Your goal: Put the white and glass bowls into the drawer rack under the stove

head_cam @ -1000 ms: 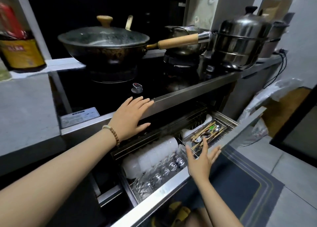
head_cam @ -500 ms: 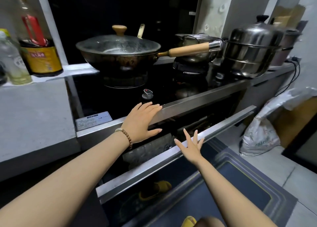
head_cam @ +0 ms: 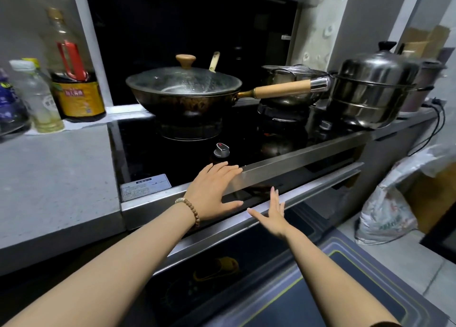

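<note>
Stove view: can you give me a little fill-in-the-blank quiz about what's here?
The left hand wears a bead ___ on its wrist. The wok is covered by a glass ___. The right hand, fingers straight, touches the front of the ___ under the stove.
Missing words: bracelet; lid; drawer.

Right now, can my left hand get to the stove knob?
Probably yes. The left hand lies flat on the front edge of the stove, and the knob stands just past its fingertips, with nothing between them.
</note>
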Action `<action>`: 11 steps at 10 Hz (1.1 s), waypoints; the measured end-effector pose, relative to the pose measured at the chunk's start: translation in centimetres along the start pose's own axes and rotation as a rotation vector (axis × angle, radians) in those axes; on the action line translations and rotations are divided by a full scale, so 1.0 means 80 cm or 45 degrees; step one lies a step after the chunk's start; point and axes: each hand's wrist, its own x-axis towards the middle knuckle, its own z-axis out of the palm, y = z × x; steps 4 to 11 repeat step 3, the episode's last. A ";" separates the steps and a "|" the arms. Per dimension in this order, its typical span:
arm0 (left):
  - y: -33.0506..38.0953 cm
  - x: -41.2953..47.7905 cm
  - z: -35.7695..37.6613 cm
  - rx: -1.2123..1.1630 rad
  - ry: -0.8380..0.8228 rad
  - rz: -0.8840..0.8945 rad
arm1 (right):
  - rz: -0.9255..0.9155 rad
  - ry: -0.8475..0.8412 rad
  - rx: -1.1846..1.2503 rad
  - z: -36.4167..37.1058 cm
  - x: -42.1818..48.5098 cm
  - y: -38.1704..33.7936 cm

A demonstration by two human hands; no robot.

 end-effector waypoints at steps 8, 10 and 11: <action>0.002 0.002 -0.001 -0.008 -0.014 -0.008 | -0.073 -0.043 -0.058 -0.020 -0.002 0.005; 0.002 0.002 -0.001 -0.008 -0.014 -0.008 | -0.073 -0.043 -0.058 -0.020 -0.002 0.005; 0.002 0.002 -0.001 -0.008 -0.014 -0.008 | -0.073 -0.043 -0.058 -0.020 -0.002 0.005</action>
